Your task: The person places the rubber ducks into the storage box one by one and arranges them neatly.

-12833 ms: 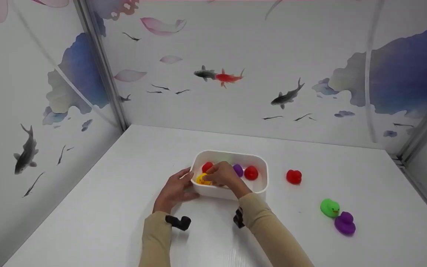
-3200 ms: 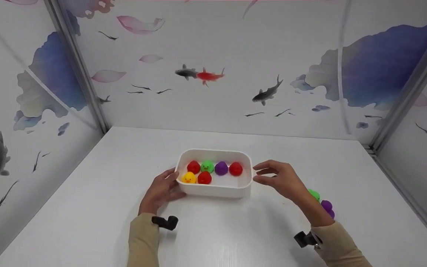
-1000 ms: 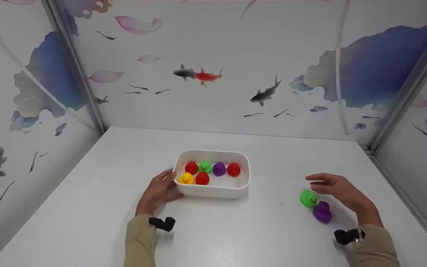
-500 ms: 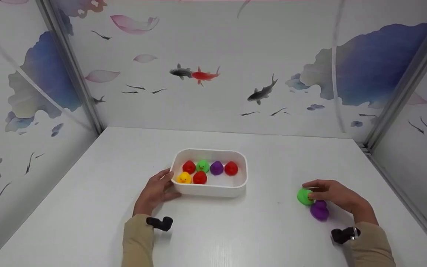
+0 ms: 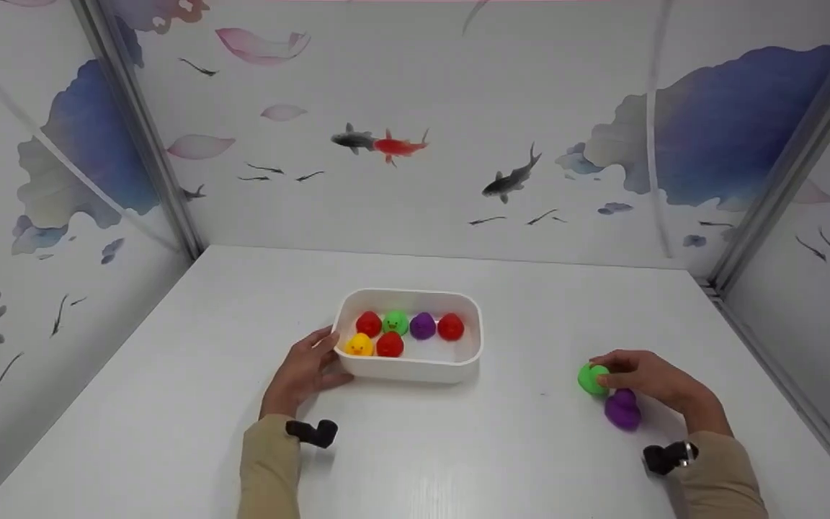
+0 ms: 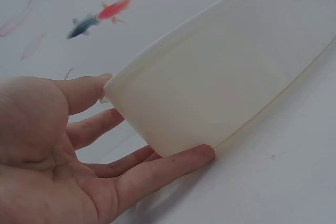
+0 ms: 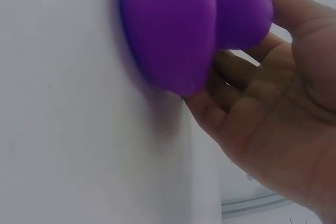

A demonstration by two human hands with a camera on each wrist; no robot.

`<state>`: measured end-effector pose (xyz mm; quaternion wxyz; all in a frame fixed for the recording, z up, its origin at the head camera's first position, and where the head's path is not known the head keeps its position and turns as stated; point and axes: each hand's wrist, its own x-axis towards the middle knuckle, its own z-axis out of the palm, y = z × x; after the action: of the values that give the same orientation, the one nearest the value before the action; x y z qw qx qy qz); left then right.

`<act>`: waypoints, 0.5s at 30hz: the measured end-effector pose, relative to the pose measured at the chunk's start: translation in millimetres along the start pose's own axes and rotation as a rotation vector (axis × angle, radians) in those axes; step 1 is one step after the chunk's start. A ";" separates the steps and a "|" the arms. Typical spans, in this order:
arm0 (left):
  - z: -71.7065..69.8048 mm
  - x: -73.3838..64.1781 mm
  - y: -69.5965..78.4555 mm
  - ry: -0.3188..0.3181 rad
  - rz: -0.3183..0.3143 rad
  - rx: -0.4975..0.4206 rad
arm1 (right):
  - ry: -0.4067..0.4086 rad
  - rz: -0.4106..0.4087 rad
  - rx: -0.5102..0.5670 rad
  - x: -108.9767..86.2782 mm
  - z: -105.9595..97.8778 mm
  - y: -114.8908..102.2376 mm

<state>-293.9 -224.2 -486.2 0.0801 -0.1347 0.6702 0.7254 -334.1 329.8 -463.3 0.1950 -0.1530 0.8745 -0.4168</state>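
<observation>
My left hand [image 5: 303,371] holds the left end of a white plastic box [image 5: 415,370], its thumb along the front wall and a finger at the rim. In the left wrist view, the box's wall [image 6: 210,77] fills the space beyond the fingers. Inside the box sit several rubber ducks: red, green [image 5: 395,323], purple [image 5: 423,326] and yellow [image 5: 359,344]. At the right, my right hand [image 5: 653,375] pinches a green rubber duck [image 5: 591,379] between thumb and fingers. A purple rubber duck [image 5: 623,411] lies just below that hand; in the right wrist view, this purple duck [image 7: 168,30] hides the fingertips.
The white tabletop [image 5: 516,454] meets a back wall [image 5: 400,216] printed with fish and petals. Side walls stand at left and right, with metal posts [image 5: 134,130] in the corners. Small black cameras are strapped to both wrists.
The red duck that lay on the table is now in the box. My right hand has gone from the box to the green duck on the right and taken hold of it.
</observation>
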 end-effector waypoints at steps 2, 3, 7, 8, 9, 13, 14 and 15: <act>0.4 0.7 0.6 -0.008 0.000 -0.009 | 0.012 0.007 0.005 -0.3 -0.5 -2.1; 0.6 1.0 1.0 -0.007 -0.003 -0.009 | 0.018 0.009 0.005 -0.7 -1.0 -3.6; 0.7 1.6 2.2 0.002 -0.016 -0.018 | 0.031 -0.003 -0.001 -1.7 -3.7 -9.9; 0.5 1.7 2.3 0.003 -0.018 -0.017 | 0.041 0.000 -0.005 -1.9 -4.0 -11.7; 0.4 1.7 2.2 0.003 -0.020 -0.015 | 0.048 -0.004 -0.009 -2.1 -4.0 -13.7; -0.2 1.6 1.3 0.006 -0.023 -0.009 | 0.082 -0.010 -0.006 -2.2 -2.2 -22.2; -0.3 1.5 0.9 0.006 -0.024 -0.004 | 0.091 -0.011 0.000 -2.1 -1.7 -24.3; -0.4 1.2 0.5 0.005 -0.025 -0.003 | 0.099 -0.017 0.001 -1.9 -1.3 -26.4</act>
<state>-295.2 -224.7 -486.1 0.0871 -0.1451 0.6678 0.7248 -330.3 315.5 -441.3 0.1482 -0.1395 0.8815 -0.4261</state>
